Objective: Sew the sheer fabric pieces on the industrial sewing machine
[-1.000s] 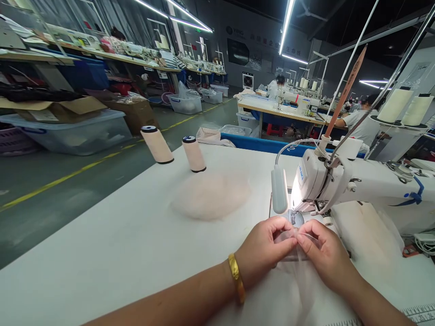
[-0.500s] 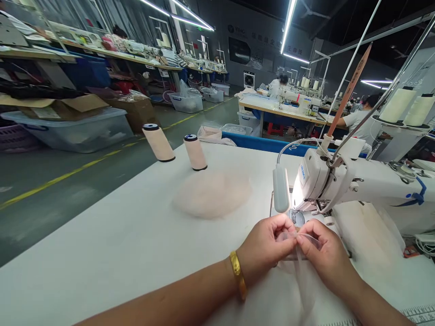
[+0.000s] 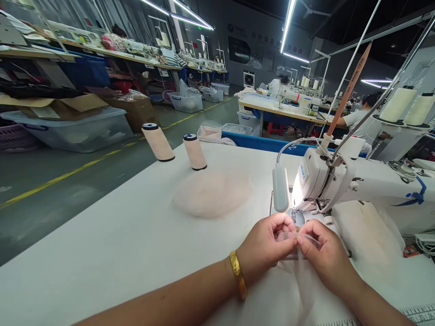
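Note:
Thin sheer fabric (image 3: 304, 285), pale and see-through, hangs from my fingers toward the table's front edge. My left hand (image 3: 268, 242), with a gold bracelet (image 3: 238, 275) at the wrist, pinches it between thumb and fingertips. Right beside it my right hand (image 3: 322, 251) pinches the same fabric, the two sets of fingertips nearly touching. Both hands are just in front of the needle area of a white sewing machine (image 3: 317, 176), whose small lamp (image 3: 281, 188) lights the spot. The fabric's edge between my fingers is partly hidden.
Two pale pink thread cones (image 3: 195, 152) stand on the white table (image 3: 118, 244) at the back left. Sheer pinkish pieces (image 3: 212, 194) lie flat on it, with more sheer fabric (image 3: 369, 235) right of the machine. A ruler (image 3: 419, 312) lies at the lower right.

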Action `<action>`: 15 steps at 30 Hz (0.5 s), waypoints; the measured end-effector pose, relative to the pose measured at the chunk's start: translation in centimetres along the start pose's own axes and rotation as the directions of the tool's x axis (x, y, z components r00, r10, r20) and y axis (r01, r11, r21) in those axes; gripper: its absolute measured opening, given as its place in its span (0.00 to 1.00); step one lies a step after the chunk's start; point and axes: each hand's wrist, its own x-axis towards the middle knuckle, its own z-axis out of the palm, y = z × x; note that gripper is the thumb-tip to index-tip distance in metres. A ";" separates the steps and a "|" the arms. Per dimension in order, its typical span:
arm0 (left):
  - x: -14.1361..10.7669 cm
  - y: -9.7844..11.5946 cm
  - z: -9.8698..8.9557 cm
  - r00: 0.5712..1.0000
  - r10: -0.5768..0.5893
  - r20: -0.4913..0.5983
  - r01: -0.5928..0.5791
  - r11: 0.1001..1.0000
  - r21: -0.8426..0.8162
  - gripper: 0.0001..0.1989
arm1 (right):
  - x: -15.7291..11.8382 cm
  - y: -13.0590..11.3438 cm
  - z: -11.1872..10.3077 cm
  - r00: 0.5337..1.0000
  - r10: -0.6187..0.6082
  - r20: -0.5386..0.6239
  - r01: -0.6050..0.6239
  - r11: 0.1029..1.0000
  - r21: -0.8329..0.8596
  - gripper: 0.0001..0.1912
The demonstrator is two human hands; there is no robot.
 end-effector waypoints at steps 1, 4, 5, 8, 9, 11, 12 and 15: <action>0.0 0.0 0.0 1.000 -0.004 0.007 0.003 1.000 0.006 0.13 | 0.0 0.0 0.0 1.000 -0.002 -0.004 0.002 1.000 0.003 0.12; 0.0 0.0 -0.1 1.000 -0.013 0.024 0.012 1.000 0.028 0.12 | 0.0 0.0 0.1 1.000 -0.009 -0.028 0.009 1.000 -0.007 0.12; 0.0 0.0 -0.1 1.000 -0.012 0.025 0.012 0.999 0.033 0.12 | 0.1 0.0 0.1 0.999 -0.010 -0.031 0.010 1.000 -0.013 0.13; 0.0 0.0 -0.2 1.000 0.011 0.012 -0.012 0.999 0.044 0.12 | 0.1 0.0 0.1 1.000 -0.005 -0.027 0.004 1.000 -0.021 0.13; 0.0 0.0 -0.2 1.000 0.019 0.008 -0.019 0.999 0.043 0.12 | 0.1 0.0 0.0 1.000 -0.005 -0.025 0.004 1.000 -0.021 0.13; 0.0 0.0 -0.1 1.000 0.025 0.008 -0.026 0.999 0.030 0.13 | 0.1 0.0 0.0 1.000 -0.008 -0.021 0.008 1.000 -0.015 0.13; 0.0 0.1 -0.1 1.000 0.025 0.014 -0.025 0.999 0.021 0.14 | 0.1 0.0 0.0 1.000 -0.010 -0.018 0.010 1.000 -0.012 0.12; 0.0 0.1 0.0 0.999 0.022 0.025 -0.022 1.000 0.009 0.16 | 0.1 0.0 0.0 1.000 -0.013 -0.005 0.013 1.000 -0.009 0.13</action>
